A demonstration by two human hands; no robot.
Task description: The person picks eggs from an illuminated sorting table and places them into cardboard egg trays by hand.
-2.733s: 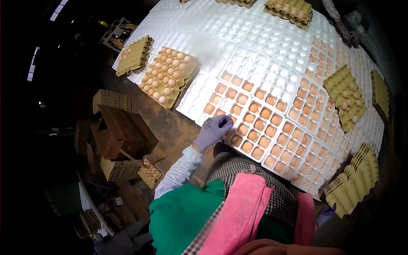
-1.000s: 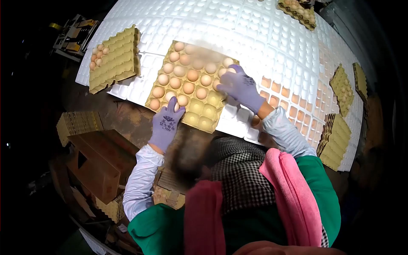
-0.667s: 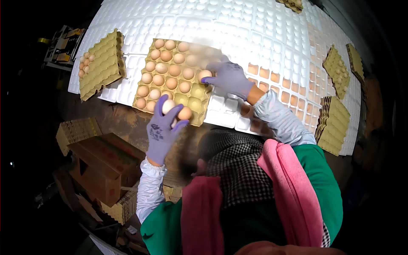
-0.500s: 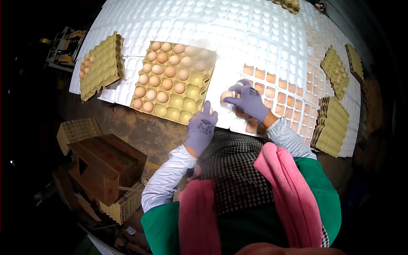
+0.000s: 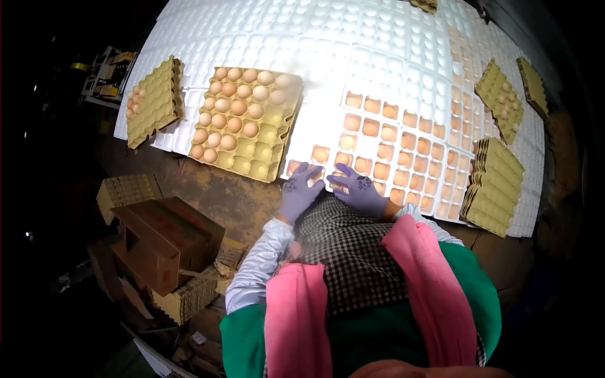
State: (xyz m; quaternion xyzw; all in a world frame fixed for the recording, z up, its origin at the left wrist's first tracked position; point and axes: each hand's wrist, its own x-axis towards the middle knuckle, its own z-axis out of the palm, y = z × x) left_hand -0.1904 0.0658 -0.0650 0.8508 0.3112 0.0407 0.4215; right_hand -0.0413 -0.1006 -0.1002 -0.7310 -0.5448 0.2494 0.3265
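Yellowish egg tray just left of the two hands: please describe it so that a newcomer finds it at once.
Find the spread of white trays, then the left hand at its near edge. Left of that hand lies the yellowish tray. Unlike the yellowish neighbour farther left, it is mostly filled with eggs, its empty cups toward the hand.

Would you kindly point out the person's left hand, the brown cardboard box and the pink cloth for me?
Left hand (image 5: 297, 198): head view, on the back of the glove.
Brown cardboard box (image 5: 195, 242): head view, on its side.
Pink cloth (image 5: 435, 280): head view, on the strip nearer the right arm.
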